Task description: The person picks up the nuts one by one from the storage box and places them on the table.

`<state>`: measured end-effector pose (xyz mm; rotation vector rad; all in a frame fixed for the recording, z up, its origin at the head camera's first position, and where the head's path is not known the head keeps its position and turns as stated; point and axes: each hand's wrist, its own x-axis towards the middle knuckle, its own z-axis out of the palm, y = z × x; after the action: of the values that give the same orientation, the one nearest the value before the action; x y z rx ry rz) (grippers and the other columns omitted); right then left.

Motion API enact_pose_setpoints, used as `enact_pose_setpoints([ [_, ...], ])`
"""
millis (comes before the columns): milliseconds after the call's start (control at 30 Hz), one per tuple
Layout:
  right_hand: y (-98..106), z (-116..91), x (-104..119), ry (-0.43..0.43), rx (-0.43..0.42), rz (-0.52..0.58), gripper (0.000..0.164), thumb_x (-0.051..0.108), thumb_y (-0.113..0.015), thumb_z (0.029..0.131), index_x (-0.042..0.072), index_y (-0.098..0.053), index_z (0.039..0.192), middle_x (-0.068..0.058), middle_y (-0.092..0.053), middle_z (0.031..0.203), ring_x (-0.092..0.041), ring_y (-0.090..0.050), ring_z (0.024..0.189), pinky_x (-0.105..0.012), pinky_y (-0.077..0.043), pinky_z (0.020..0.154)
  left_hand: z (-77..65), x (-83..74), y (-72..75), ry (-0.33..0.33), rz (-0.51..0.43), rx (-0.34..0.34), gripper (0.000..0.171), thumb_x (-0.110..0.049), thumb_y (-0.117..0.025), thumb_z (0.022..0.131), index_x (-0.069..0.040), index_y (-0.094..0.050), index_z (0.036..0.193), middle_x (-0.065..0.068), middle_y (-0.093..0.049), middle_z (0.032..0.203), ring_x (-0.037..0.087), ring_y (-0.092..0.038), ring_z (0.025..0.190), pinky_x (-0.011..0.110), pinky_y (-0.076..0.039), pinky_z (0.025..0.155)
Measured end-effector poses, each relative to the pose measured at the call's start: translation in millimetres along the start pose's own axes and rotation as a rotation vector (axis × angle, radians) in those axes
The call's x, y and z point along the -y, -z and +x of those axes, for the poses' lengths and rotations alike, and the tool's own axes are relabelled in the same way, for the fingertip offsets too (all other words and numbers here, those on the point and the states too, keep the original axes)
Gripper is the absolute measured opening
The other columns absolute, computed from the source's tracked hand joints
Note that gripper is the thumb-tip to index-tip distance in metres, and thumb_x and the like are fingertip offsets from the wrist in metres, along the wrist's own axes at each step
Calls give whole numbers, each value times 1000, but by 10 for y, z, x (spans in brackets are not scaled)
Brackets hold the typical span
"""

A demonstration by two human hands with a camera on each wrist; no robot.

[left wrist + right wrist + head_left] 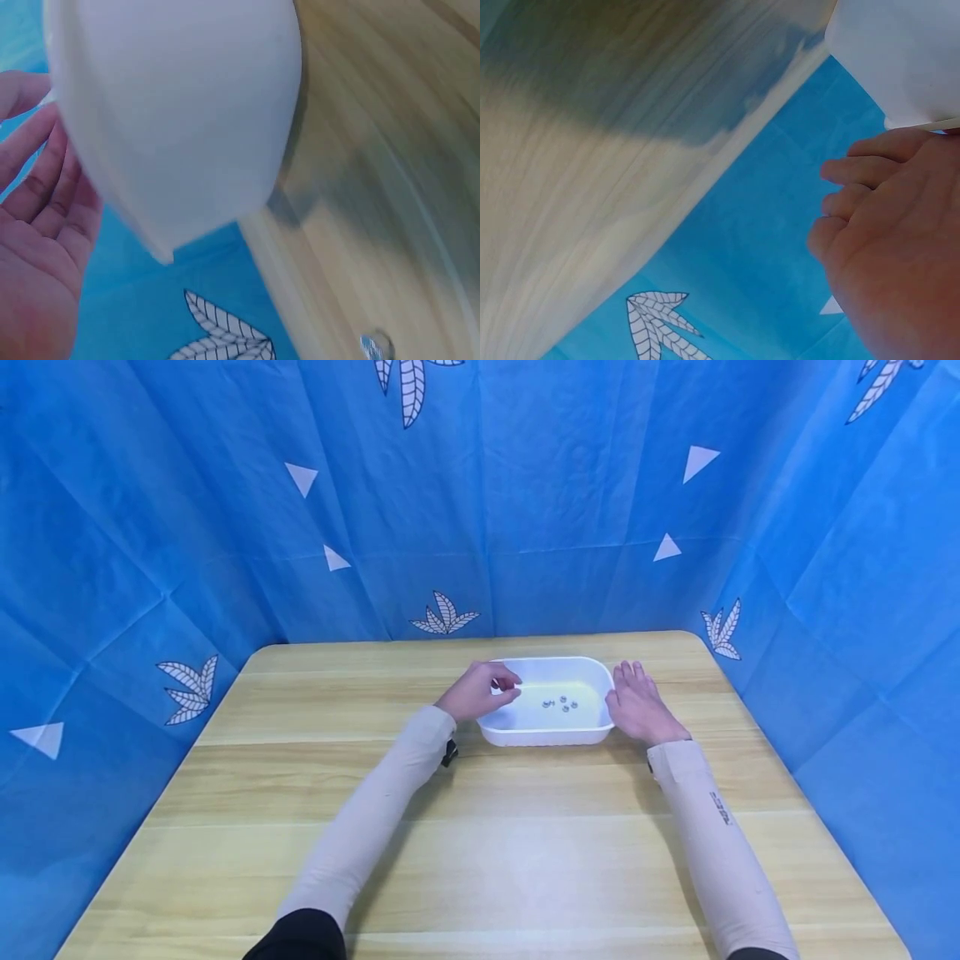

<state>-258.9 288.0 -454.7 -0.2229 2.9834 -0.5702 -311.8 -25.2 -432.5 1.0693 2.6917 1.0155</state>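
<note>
A white plastic basin stands near the back of the table, with several small clear, shiny pieces lying on its bottom. My left hand hovers over the basin's left side. Its thumb and forefinger pinch a small clear piece, only faintly visible at the fingertips. My right hand holds the basin's right rim, its thumb at the edge and the other fingers outside. From the right wrist, that thumb is mostly hidden behind the rim.
Another shiny piece rests on the wooden table, visible from the left wrist. Blue curtains with white leaves and triangles hang behind the table and along its sides.
</note>
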Motion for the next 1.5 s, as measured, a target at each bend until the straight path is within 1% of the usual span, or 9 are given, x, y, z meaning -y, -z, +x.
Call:
enact_pose_setpoints([
  [167,-5,-10,0,1,-5,0,65,27,-20,109,-14,-9,159,-32,1,169,-50,6,159,-62,1,130,93,-24,-144,-12,15,39,23,-14,-72,96,0,-77,113,9,-77,102,17,-68,90,26,-58,84],
  [333,-11,-19,-1,4,-12,-2,64,26,-20,109,-13,-9,159,-31,4,170,-50,6,159,-62,2,130,139,-24,-273,-3,57,87,20,-15,-72,96,-3,-78,112,8,-79,102,15,-69,90,24,-59,86],
  [433,-10,-22,-5,3,-12,-5,64,26,-20,109,-12,-8,159,-30,5,170,-49,8,159,-61,3,130,150,-28,-323,3,81,116,21,-15,-72,96,-3,-78,113,8,-79,102,14,-70,90,25,-59,88],
  [600,1,-25,-13,0,-11,-5,64,26,-20,109,-12,-8,159,-30,6,170,-48,10,159,-62,4,130,165,-52,-357,8,106,140,21,-14,-73,96,-2,-78,113,9,-79,102,16,-70,90,29,-60,90],
  [833,13,-25,-20,-4,-15,-5,64,25,-21,109,-12,-8,159,-30,5,170,-48,10,159,-62,3,130,216,-77,-391,12,121,161,22,-16,-72,97,-3,-78,114,9,-80,106,16,-71,95,29,-59,94],
  [967,11,-26,-18,-3,-17,-2,64,26,-20,109,-12,-9,160,-29,5,170,-48,11,159,-62,4,130,251,-89,-428,29,113,180,22,-16,-72,97,-3,-78,114,9,-80,108,16,-72,96,29,-59,95],
  [1133,8,-22,-7,0,-17,0,64,26,-20,109,-11,-8,160,-29,6,171,-47,11,159,-61,4,130,288,-89,-471,58,135,198,24,-18,-72,97,-5,-77,116,9,-80,111,17,-73,101,28,-58,97],
  [1367,7,-20,2,6,-26,-5,64,25,-21,109,-12,-9,159,-30,5,170,-48,9,159,-61,3,130,297,-117,-486,100,176,183,27,-21,-73,97,-6,-77,118,8,-78,110,18,-70,102,33,-57,101],
  [1500,3,-31,2,8,-26,-2,64,25,-22,109,-12,-8,159,-30,4,170,-49,8,159,-62,3,130,316,-113,-516,138,189,164,30,-22,-73,96,-6,-76,121,8,-77,114,19,-69,106,35,-56,104],
])
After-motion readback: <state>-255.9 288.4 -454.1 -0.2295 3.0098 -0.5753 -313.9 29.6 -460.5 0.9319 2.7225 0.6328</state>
